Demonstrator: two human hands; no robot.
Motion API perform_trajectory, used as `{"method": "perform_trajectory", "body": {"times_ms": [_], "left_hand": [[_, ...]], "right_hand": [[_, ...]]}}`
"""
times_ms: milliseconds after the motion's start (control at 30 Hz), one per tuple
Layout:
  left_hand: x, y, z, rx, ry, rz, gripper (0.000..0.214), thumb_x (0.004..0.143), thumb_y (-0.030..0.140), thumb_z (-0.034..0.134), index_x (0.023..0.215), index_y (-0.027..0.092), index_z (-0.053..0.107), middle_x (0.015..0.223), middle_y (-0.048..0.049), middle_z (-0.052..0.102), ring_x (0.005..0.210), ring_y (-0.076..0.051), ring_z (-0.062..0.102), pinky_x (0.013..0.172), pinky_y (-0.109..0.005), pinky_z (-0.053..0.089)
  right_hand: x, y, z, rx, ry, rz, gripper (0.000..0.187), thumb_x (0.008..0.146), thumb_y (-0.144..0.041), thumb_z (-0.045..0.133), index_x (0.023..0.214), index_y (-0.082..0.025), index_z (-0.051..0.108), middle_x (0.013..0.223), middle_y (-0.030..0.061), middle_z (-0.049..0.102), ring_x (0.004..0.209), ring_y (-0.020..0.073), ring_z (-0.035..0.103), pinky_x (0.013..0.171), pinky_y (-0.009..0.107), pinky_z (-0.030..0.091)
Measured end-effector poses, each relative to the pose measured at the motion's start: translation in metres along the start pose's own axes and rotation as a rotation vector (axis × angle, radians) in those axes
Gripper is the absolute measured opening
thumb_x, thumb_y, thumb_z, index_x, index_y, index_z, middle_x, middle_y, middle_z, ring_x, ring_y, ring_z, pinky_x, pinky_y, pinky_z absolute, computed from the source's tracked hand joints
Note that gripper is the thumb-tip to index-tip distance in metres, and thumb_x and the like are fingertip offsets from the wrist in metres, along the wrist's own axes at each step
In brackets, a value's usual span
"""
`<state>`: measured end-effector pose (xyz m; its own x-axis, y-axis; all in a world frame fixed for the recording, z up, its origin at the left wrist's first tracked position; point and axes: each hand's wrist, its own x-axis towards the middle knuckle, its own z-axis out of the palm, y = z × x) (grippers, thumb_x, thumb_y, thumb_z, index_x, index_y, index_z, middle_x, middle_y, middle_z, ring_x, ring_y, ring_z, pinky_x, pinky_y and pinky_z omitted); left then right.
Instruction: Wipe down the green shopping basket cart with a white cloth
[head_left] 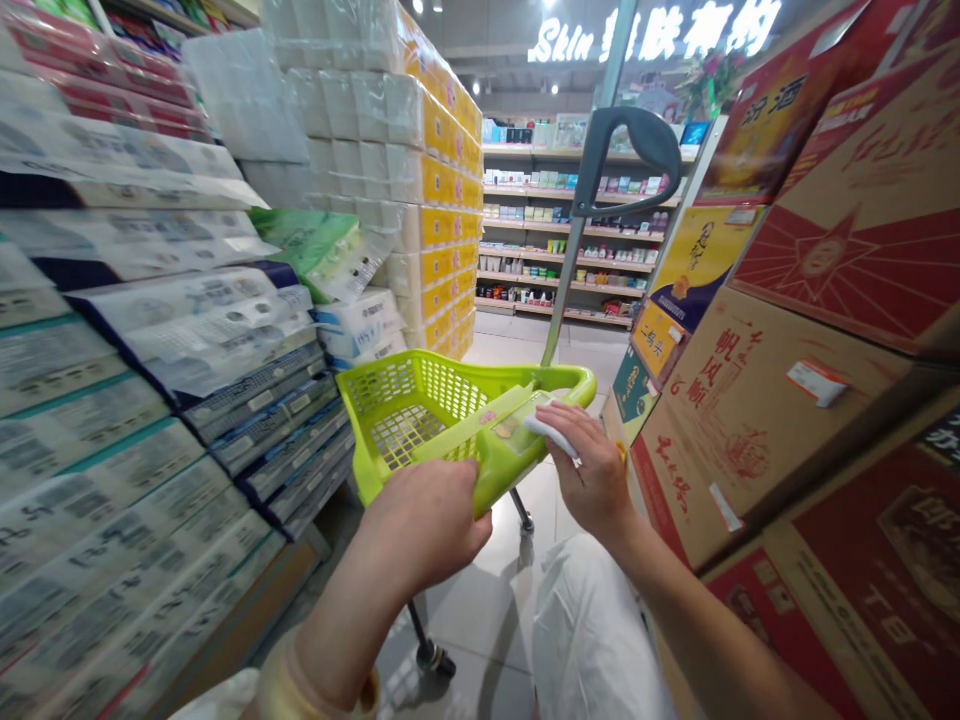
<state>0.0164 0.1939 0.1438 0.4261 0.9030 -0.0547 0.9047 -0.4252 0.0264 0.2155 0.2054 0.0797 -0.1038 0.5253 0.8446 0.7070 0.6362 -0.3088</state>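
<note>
A lime-green wheeled shopping basket (390,400) stands in a shop aisle right in front of me, tilted toward me, with a grey pull handle (637,150) rising on a pole behind it. My left hand (427,525) is closed round the basket's near rim. My right hand (592,470) pinches a small white cloth or wipe (551,435) and presses it against the basket's right rim. The basket looks empty inside.
Stacks of wrapped tissue and paper packs (150,350) line the left side. Brown and red cardboard cartons (810,350) are piled on the right. Shelves of small products (555,240) stand at the far end. My white-clad knee (592,630) is below.
</note>
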Motion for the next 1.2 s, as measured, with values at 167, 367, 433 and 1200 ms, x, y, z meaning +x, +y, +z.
{"method": "perform_trajectory", "body": {"times_ms": [167,367,433,1200], "left_hand": [[0.001,-0.005,-0.003,-0.022,-0.001,0.026,0.025,0.076,0.034,0.053,0.094,0.022,0.065,0.089,-0.0114,0.073,0.087,-0.029,0.069,0.076,-0.038,0.051],[0.0,-0.01,-0.003,-0.026,0.012,0.024,0.023,0.074,0.038,0.053,0.089,0.023,0.065,0.086,-0.0092,0.074,0.083,-0.03,0.07,0.07,-0.037,0.052],[0.0,-0.009,-0.003,-0.024,0.02,0.02,0.024,0.074,0.037,0.053,0.09,0.024,0.065,0.087,-0.0091,0.074,0.084,-0.031,0.07,0.07,-0.038,0.053],[-0.012,-0.01,-0.008,-0.005,-0.013,0.049,0.025,0.077,0.041,0.053,0.091,0.025,0.065,0.086,-0.0081,0.073,0.082,-0.029,0.07,0.069,-0.036,0.053]], "right_hand": [[0.015,-0.022,0.005,0.068,-0.246,-0.184,0.031,0.094,-0.014,0.048,0.12,-0.023,0.061,0.122,0.0057,0.068,0.12,0.0193,0.059,0.11,0.043,0.038],[0.04,0.0,0.006,-0.052,-0.246,0.064,0.024,0.093,-0.018,0.049,0.107,-0.024,0.068,0.112,0.0068,0.072,0.108,0.0239,0.065,0.101,0.046,0.045],[0.044,-0.001,0.007,-0.078,-0.27,0.103,0.022,0.093,-0.018,0.051,0.104,-0.023,0.069,0.11,0.0072,0.072,0.105,0.0242,0.065,0.099,0.046,0.045],[0.048,-0.012,-0.005,-0.051,-0.367,-0.011,0.021,0.096,-0.02,0.049,0.101,-0.021,0.07,0.101,0.0069,0.074,0.095,0.0216,0.067,0.089,0.039,0.051]]}}
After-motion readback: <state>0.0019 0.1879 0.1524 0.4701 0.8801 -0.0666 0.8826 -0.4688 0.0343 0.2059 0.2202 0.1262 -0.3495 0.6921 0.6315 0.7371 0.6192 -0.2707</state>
